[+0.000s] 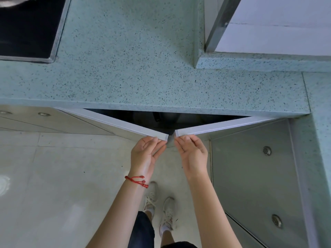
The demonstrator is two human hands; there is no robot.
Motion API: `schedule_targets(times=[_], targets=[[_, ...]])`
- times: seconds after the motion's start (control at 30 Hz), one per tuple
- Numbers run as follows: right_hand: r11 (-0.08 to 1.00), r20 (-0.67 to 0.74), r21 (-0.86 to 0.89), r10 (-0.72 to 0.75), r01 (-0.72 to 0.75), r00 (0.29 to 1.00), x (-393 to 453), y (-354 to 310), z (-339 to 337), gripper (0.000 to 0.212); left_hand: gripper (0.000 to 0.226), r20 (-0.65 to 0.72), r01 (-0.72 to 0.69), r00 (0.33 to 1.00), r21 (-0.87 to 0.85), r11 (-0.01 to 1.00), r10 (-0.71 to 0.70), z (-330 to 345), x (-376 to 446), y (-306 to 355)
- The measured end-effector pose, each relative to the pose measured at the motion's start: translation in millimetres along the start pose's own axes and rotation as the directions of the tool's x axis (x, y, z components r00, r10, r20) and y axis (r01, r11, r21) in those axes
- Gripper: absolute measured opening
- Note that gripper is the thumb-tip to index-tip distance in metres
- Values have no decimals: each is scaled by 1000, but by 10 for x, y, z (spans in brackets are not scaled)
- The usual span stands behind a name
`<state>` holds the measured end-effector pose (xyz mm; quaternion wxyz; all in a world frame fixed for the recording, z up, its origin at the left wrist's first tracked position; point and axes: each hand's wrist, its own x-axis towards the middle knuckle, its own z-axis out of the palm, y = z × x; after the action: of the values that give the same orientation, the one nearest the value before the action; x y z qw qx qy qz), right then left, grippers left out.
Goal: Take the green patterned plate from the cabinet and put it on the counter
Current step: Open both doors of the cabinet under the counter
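Under the speckled pale-green counter, the cabinet's two white doors stand partly swung out toward me. My left hand grips the free edge of the left door. My right hand grips the free edge of the right door. Between the doors the cabinet interior is dark; only dim shapes show there. No green patterned plate is visible.
A black cooktop is set into the counter at the far left. A metal-framed window ledge rises at the back right. Another cabinet front with round vents stands to the right. My feet stand on the light tiled floor.
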<state>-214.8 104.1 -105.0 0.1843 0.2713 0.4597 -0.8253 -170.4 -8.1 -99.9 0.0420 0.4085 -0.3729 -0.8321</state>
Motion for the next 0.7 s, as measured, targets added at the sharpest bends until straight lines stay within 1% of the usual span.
schedule_targets(times=[0.07, 0.13, 0.23, 0.33, 0.53, 0.7], targets=[[999, -32, -50, -18, 16, 999, -100, 32, -109, 15, 6, -37, -15, 999, 35, 999, 17, -59, -74, -32], [995, -62, -96, -39, 33, 997, -192, 64, -213, 13, 10, -75, -34, 996, 71, 997, 39, -108, -141, -67], [989, -110, -143, -64, 48, 992, -309, 100, -349, 17, 17, -123, -67, 989, 140, 988, 85, -195, -240, -121], [984, -147, -172, -72, 46, 987, -398, 106, -464, 20, 19, -144, -92, 982, 216, 972, 125, -324, -347, -165], [950, -136, -307, -108, 62, 985, -572, 70, -712, 19, 21, -147, -106, 977, 298, 949, 155, -607, -563, -189], [912, -135, -408, -116, 51, 984, -770, -8, -984, 18, 19, -162, -91, 976, 316, 944, 148, -876, -735, -189]])
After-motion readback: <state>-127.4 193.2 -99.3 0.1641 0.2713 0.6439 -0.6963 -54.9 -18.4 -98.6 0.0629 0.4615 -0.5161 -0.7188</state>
